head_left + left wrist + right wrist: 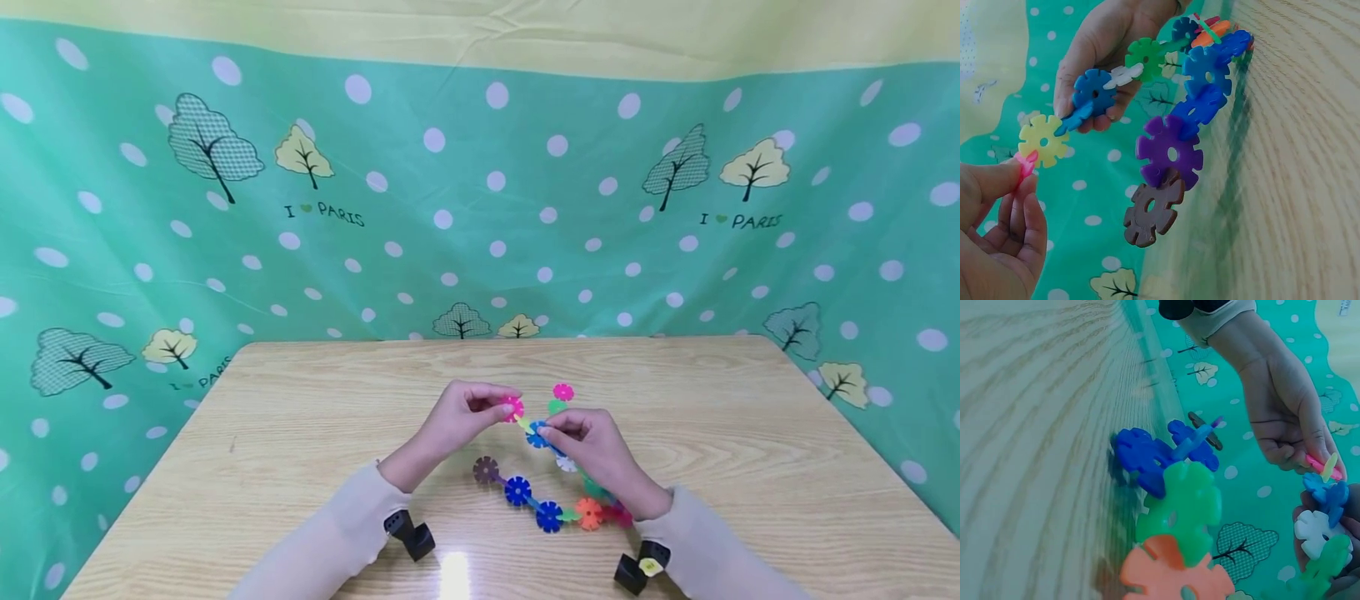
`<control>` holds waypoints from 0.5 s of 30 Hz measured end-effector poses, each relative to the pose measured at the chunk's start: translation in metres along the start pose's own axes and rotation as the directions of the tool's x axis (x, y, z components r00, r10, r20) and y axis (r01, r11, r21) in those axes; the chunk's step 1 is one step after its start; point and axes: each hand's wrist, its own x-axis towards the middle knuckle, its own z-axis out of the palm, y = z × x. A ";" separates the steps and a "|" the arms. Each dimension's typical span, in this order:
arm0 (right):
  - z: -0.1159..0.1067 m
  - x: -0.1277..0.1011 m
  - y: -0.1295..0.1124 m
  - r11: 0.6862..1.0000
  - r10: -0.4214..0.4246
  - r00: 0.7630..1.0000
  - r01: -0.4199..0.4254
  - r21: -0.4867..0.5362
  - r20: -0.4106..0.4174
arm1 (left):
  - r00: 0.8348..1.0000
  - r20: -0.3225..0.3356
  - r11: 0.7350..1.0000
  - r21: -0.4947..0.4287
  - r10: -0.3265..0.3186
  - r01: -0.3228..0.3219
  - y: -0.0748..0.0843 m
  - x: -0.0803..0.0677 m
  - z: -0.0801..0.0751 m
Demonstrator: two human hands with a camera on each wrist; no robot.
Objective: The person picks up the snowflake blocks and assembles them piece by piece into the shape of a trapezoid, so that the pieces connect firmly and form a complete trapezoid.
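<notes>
Near the centre of the head frame, above the wooden table (315, 400), I am joining snowflake discs into a chain (551, 492) that curls down toward the lower middle. My left hand (457, 421) is pinching a pink disc (513, 408) between thumb and fingertips. My right hand (592, 446) is curling its fingers round the blue disc (537, 434) at the chain's upper end, with a yellow disc (1044, 141) slotted between the two. I judge that the pink disc is being seated on the chain's end. The next move, as I see it, calls for lining up the slots and pressing squarely. A spare pink disc (563, 392) is lying just above my hands.
</notes>
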 end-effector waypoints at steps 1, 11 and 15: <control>0.000 0.000 0.001 1.000 -0.007 1.000 0.007 0.001 0.003 | 1.000 0.001 1.000 -0.006 0.003 -0.003 0.000 0.000 0.000; 0.002 0.000 0.003 1.000 0.001 1.000 -0.001 -0.001 0.013 | 1.000 0.017 1.000 -0.008 -0.002 0.002 -0.002 -0.001 -0.006; 0.002 0.001 0.002 1.000 0.013 1.000 -0.012 -0.006 0.020 | 1.000 0.014 1.000 -0.012 -0.004 0.004 -0.002 0.000 -0.007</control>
